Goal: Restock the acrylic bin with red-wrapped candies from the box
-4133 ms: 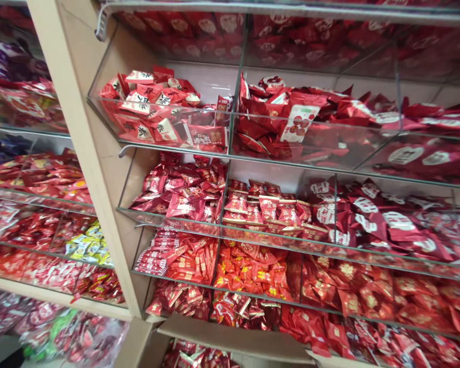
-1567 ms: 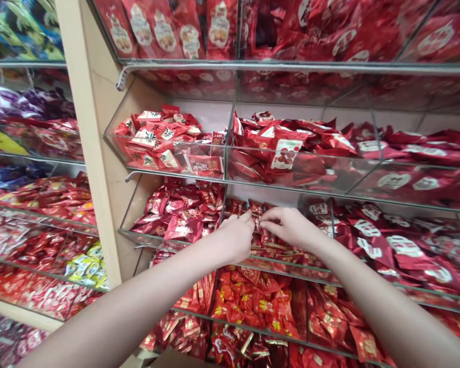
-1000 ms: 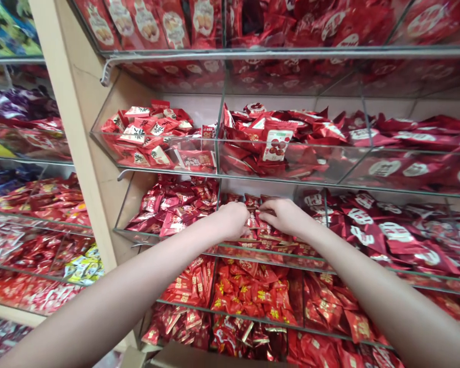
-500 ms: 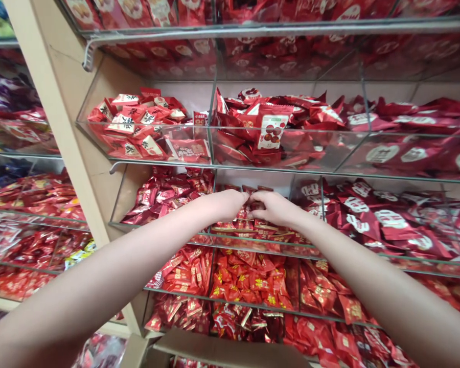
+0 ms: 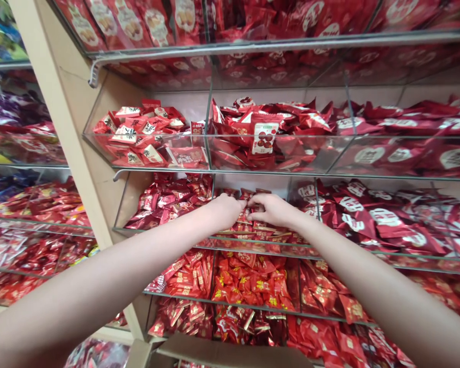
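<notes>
The left hand (image 5: 227, 210) is bent at the wrist with its fingers folded under, the tips pointing toward the right hand (image 5: 273, 210), whose fingers arch over the thumb with a narrow gap. I cannot tell whether either grips anything. Between and below them lie small red packets (image 5: 242, 225), glossy, pillow-shaped and trimmed with gold, in a middle-shelf compartment behind a low transparent front. Left of these is a heap of crinkled crimson packets (image 5: 168, 202); on the right, flatter maroon packets (image 5: 352, 220) bear white patches. One shelf up, a rectangular packet (image 5: 264, 137) (round red shapes printed on a white panel) leans upright. A smooth, pale wooden upright (image 5: 57, 112) flanks the shelves, and a matte brown cardboard flap (image 5: 233, 353) slants across the bottom.
</notes>
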Demonstrator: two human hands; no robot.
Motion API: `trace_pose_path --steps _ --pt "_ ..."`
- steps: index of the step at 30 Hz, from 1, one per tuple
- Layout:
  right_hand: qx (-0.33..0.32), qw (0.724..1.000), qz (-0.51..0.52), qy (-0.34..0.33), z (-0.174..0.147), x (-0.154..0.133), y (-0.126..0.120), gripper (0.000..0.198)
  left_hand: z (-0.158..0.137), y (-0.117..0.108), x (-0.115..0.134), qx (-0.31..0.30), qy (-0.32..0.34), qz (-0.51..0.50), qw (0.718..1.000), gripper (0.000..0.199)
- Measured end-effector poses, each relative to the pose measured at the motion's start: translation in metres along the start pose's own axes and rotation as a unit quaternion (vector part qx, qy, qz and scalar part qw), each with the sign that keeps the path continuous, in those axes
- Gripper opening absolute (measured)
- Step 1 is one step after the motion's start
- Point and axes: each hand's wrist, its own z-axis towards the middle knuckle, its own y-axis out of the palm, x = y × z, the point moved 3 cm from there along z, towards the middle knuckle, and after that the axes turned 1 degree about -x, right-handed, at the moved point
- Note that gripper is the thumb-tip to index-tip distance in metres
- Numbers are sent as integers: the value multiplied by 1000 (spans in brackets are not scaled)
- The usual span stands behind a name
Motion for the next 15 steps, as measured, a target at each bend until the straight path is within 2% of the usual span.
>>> trace_pose_path --steps 4,7,9,12,15 --pt "-24 998 36 35 -3 3 -6 26 -3 1 5 -49 72 100 991 44" --pt "-19 997 -2 75 -5 6 -11 26 1 -2 3 -74 35 63 995 34" --pt "-28 995 -26 88 -5 7 -13 25 7 -3 3 -72 17 43 996 35" --pt "-47 993 -38 100 -3 7 -12 23 17 0 5 -54 24 31 998 43" --pt "-42 991 -54 117 0 6 -11 20 21 4 5 -46 28 20 998 37"
